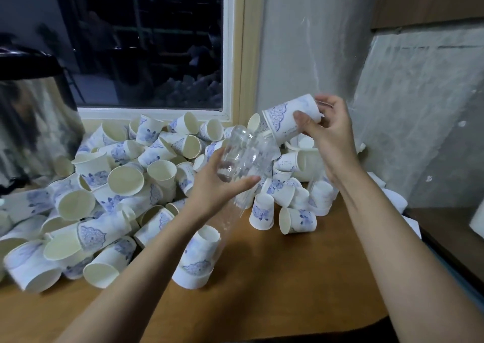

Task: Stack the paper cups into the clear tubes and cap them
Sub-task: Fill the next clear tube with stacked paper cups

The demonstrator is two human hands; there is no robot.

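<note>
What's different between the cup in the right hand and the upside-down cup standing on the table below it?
The held cup is in the air, gripped by the right hand; the upside-down cup stands on the wooden table. The held cup lies tilted, mouth toward the clear tube; the other rests mouth down. Both are white paper with blue print.

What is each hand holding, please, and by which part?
The left hand grips the tube round its upper half; the right hand holds a cup by its base end.
</note>
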